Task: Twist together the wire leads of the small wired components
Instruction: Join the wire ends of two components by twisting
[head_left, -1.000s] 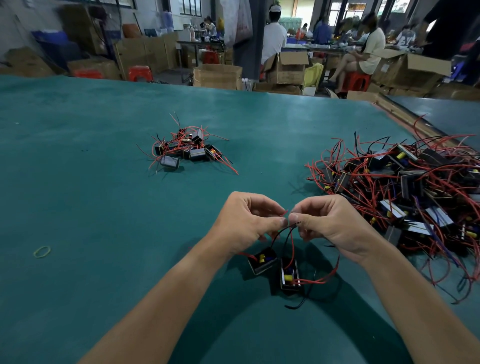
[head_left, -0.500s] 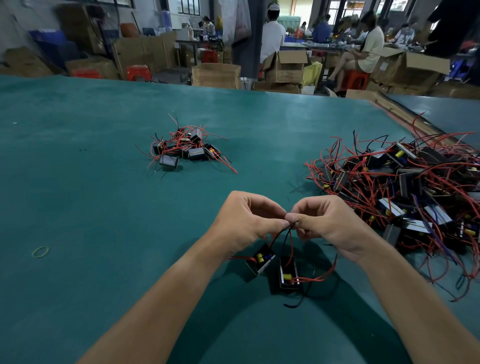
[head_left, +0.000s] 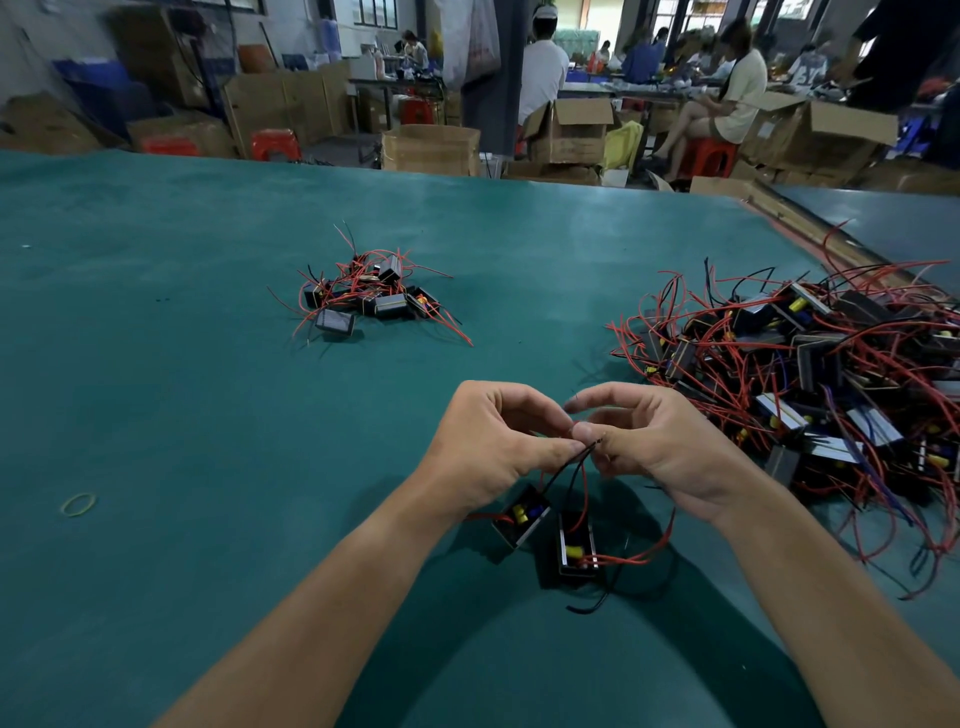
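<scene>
Wires (head_left: 563, 470), black and red, rise from two small black boxes (head_left: 521, 518) mid-frame; left hand (head_left: 488, 441) pinches them, right hand (head_left: 654, 447) grip unclear.

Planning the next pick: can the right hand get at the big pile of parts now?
Likely yes: the big pile lies close beside the right hand, bare table between, though it is busy with wires.

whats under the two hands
A left component and a right component lie on the green table; their leads rise to the left hand and right hand, whose fingers cover where they meet.
</scene>
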